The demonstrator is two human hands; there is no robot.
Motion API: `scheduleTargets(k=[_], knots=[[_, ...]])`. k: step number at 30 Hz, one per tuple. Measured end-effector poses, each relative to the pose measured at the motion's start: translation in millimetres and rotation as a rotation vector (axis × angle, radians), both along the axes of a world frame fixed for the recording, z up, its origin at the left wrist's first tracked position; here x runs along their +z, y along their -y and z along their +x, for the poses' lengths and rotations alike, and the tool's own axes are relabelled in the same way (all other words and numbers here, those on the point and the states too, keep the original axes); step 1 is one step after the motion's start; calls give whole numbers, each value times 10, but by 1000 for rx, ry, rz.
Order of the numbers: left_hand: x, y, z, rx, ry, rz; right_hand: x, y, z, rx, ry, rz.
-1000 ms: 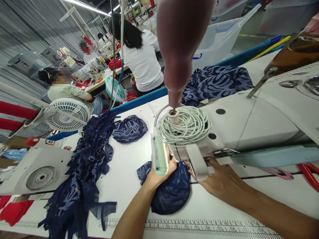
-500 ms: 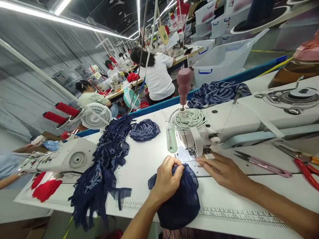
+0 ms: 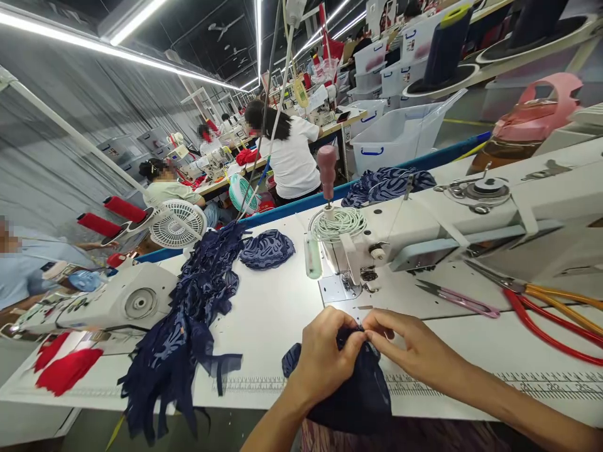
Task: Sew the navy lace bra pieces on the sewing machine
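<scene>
Navy fabric piece [image 3: 353,402] hangs over the table's front edge, its upper rim pinched between my two hands. My left hand [image 3: 327,358] is closed on it, thumb against fingers. Beside it, my right hand [image 3: 409,339] grips the same rim with thumb and index fingertip, the fingertips of both hands nearly meeting. Just beyond them stands the sewing machine [image 3: 386,245], its presser foot and needle plate [image 3: 334,289] a short way from the fabric. A patterned bit of the cloth shows left of my left hand.
A pile of navy patterned pieces [image 3: 188,326] lies at left, with a navy patterned cup piece [image 3: 267,250] behind. Pink thread snips [image 3: 461,299] and red-handled scissors [image 3: 532,314] lie at right. A pink-handled screwdriver [image 3: 327,172] stands upright on the machine. Co-workers sit farther back.
My right hand has moved left and toward me, from beside the presser foot to the fabric's rim. The fabric and my left hand are now farther from the needle. The view has shifted.
</scene>
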State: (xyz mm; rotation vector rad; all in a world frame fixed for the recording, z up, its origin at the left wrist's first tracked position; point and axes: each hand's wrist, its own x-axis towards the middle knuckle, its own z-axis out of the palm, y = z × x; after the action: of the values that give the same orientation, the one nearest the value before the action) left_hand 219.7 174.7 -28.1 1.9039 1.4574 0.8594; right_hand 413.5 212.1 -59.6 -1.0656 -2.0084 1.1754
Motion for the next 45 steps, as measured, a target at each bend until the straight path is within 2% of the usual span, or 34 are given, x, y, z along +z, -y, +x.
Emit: scheduleTargets(k=[4,6,9,13,15,18,20,22,25,29,33,37,41,45], knots=[[-103,63,90,15,-68,29,38,93,-9,35,49,145],[-183,94,160,88,21,14,36,126,-40,25,59,215],[-225,90,228,186,219,-102,8,118,-75,-15,49,193],[-49,15,147,88,306,-345,2,72,-20,-97,42,139],[68,-13,72,60,288,-392,32,119,33,-184,30,155],[180,-15,29,160,290,-310,101,287,58,-283,-27,144],[209,15,72,205,323,-281,145,395,15,-223,-58,57],[213,77,154,180,367,-299,177,448,-58,-165,-86,-61],[181,210,277,141,399,-269,193,437,-145,-237,-104,-145],[95,326,335,146,438,-206,165,408,-131,-306,-108,-118],[23,306,320,173,551,-277,131,393,-39,-220,-229,-214],[-26,280,325,194,582,-309,144,353,13,-149,-300,-341],[-12,257,291,205,498,-300,162,329,56,-119,-239,-304],[138,201,158,124,249,-175,164,293,172,-98,-160,-237]])
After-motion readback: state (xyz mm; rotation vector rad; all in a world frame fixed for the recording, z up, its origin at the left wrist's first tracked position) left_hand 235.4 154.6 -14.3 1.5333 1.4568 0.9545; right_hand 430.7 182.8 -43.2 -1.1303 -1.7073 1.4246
